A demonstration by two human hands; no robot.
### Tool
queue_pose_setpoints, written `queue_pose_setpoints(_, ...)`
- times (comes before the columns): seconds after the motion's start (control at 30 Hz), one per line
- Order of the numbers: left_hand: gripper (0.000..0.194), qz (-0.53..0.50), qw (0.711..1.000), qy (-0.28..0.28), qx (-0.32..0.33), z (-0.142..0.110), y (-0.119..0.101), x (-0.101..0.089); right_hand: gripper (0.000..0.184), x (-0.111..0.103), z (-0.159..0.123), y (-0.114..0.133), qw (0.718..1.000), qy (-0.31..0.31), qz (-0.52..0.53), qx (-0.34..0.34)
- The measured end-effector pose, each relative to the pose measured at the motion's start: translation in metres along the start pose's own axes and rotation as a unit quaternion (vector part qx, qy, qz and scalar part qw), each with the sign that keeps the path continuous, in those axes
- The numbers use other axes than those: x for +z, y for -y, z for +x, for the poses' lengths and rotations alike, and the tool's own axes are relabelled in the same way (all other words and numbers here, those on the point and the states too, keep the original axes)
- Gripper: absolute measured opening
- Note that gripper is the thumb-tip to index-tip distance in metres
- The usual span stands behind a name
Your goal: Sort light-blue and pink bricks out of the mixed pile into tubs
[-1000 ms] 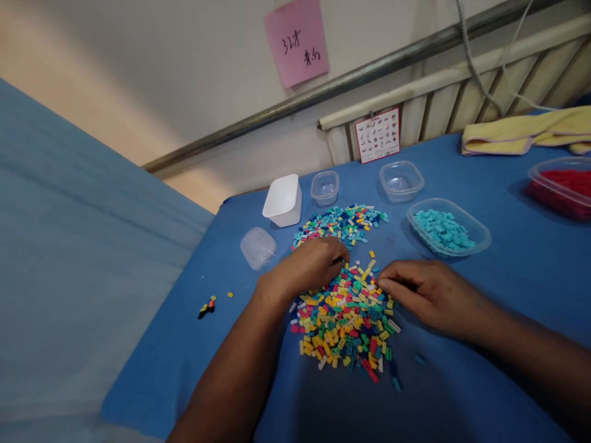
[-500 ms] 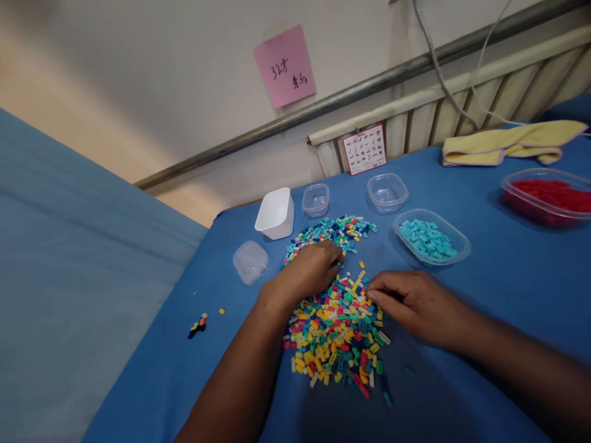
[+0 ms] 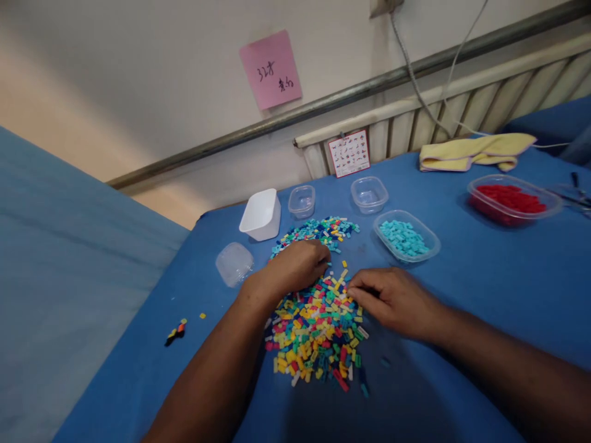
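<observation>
A mixed heap of small plastic building bricks (image 3: pixel 318 326) in yellow, red, green, blue and white lies on the blue cloth (image 3: pixel 498 295). Behind it spreads a second, mostly blue and turquoise pile (image 3: pixel 318 229). My left hand (image 3: pixel 302 264) is curled between the two piles; a bit of turquoise shows at its fingertips, maybe a brick. At the heap's right edge, my right hand (image 3: pixel 392 301) has thumb and forefinger pinched together. Whatever sits in that pinch is too small to make out.
Turquoise bricks fill a clear tub (image 3: pixel 406 237); red ones fill another tub (image 3: pixel 510 200). Along the back stand a white box (image 3: pixel 261 215) and two clear containers (image 3: pixel 302 202). A lid-like clear piece (image 3: pixel 234 264), dark bricks (image 3: pixel 175 332) and a yellow cloth (image 3: pixel 475 152) lie around.
The view has swung to the right, so everything sits further left in the picture. Both hands keep nearly the same places and poses at the piles.
</observation>
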State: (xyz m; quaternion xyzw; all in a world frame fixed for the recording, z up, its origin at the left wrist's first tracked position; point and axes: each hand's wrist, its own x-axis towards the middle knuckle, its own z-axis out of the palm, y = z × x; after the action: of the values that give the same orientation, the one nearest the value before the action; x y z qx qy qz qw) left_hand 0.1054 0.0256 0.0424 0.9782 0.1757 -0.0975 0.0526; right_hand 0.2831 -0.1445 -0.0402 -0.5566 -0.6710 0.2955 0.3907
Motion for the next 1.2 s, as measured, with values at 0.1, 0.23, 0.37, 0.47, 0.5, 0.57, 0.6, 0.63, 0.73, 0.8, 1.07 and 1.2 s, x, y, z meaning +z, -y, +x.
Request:
queue_pose_setpoints(0.1, 0.015, -0.039, 0.997, -0.065, 0.022, 0.017, -0.013, -0.017, 0.021, -0.001, 0.002, 0.002, 1.0, -0.006, -0.005, -0.009)
queue_pose_setpoints(0.23, 0.016, -0.071, 0.987, -0.122, 0.08, 0.058, -0.048, -0.032, 0.021, -0.002, 0.003, 0.003, 1.0, -0.016, -0.011, -0.013)
queue_pose_setpoints(0.37, 0.017, -0.051, 0.986, -0.103, 0.118, 0.094, -0.081, -0.033, 0.023, -0.002, 0.004, 0.002, 0.999, -0.014, -0.027, -0.027)
queue_pose_setpoints(0.47, 0.021, -0.064, 0.985, -0.087, 0.131, 0.103, -0.088, -0.034, 0.023, -0.003, 0.005, 0.003, 0.999, -0.012, -0.025, -0.028)
queue_pose_setpoints(0.5, 0.023, -0.076, 0.985, -0.09, 0.126, 0.102, -0.086, -0.035, 0.022, -0.003, 0.005, 0.003, 0.999, -0.01, -0.02, -0.025)
queue_pose_setpoints(0.57, 0.022, -0.101, 0.983, -0.112, 0.104, 0.097, -0.075, -0.04, 0.021, -0.003, 0.004, 0.005, 1.0, -0.009, -0.011, -0.017)
queue_pose_setpoints(0.6, 0.021, -0.111, 0.982, -0.126, 0.09, 0.092, -0.068, -0.043, 0.021, -0.003, 0.004, 0.005, 1.0, -0.008, -0.007, -0.014)
queue_pose_setpoints(0.63, 0.021, -0.117, 0.981, -0.139, 0.074, 0.086, -0.058, -0.045, 0.02, -0.003, 0.003, 0.005, 1.0, -0.009, -0.005, -0.013)
queue_pose_setpoints(0.73, 0.022, -0.104, 0.982, -0.153, 0.027, 0.063, -0.028, -0.044, 0.021, -0.002, 0.0, 0.003, 1.0, -0.008, -0.006, -0.01)
queue_pose_setpoints(0.8, 0.026, -0.072, 0.987, -0.141, 0.001, 0.044, -0.011, -0.034, 0.022, -0.001, -0.001, 0.001, 1.0, -0.003, -0.004, -0.009)
queue_pose_setpoints(1.07, 0.032, -0.04, 0.994, -0.098, 0.037, -0.022, 0.008, 0.024, 0.028, 0.002, -0.003, -0.003, 1.0, 0.008, -0.006, -0.003)
queue_pose_setpoints(1.2, 0.035, -0.078, 0.983, -0.166, 0.024, -0.039, 0.005, 0.027, 0.032, 0.002, -0.005, -0.004, 1.0, 0.016, -0.009, 0.01)
